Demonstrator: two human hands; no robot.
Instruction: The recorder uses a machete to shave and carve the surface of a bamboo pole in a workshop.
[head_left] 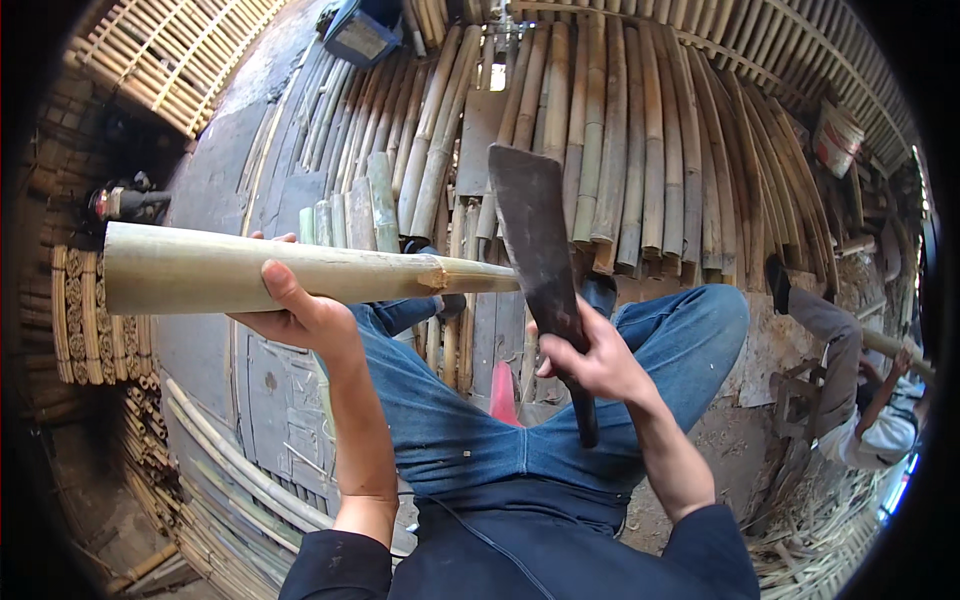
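A thick pale green bamboo piece (210,270) lies across in front of me, its wide end to the left and a brown node ring near its right part. My left hand (300,305) grips it from below, thumb up on the near side and fingertips showing over the far edge. In my right hand (595,355) is a dark, broad-bladed machete (535,215), held by its handle with the blade pointing up and away. The blade is beside the bamboo's narrow right end; whether they touch I cannot tell.
Many split bamboo lengths (610,140) lie in rows beyond my knees. Bundled sticks (90,315) are stacked at left, with long bamboo strips (240,460) below them. A blue container (362,35) stands at the back. Another person (870,400) sits at right, holding a pole.
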